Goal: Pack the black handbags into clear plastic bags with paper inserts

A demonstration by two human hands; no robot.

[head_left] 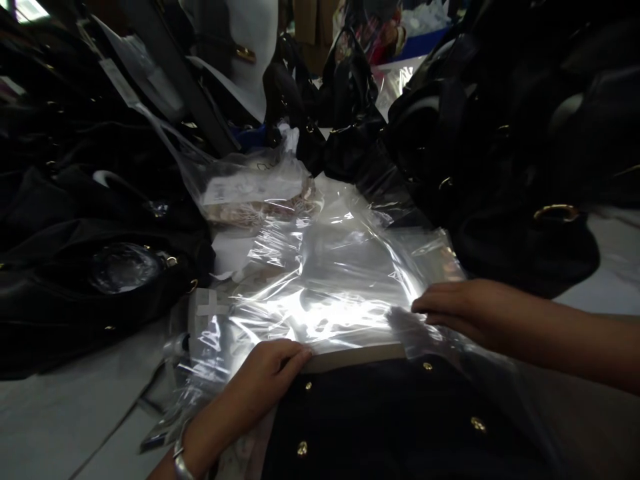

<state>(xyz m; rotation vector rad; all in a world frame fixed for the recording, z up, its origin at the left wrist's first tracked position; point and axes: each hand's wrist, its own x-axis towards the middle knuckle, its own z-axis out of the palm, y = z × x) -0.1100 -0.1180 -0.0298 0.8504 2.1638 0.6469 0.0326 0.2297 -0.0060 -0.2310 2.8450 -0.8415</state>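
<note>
A black handbag (380, 417) with several gold studs lies in front of me, a tan strip along its far edge. My left hand (273, 367) is closed at the far left corner of that edge, thumb against the fingers. To the right, my right hand (453, 308) pinches a clear plastic bag (417, 333), which trails down over the handbag's right side. Fingertips of both hands are partly hidden. Just beyond lies a stack of shiny clear plastic sheets (345, 253) that reflects bright light.
Black handbags (500, 167) crowd the right side, and more black bags (90, 267) are heaped on the left. Behind the sheets sits a knotted clear bag (255, 187) with pinkish contents. A whitish table surface (60, 420) shows at lower left.
</note>
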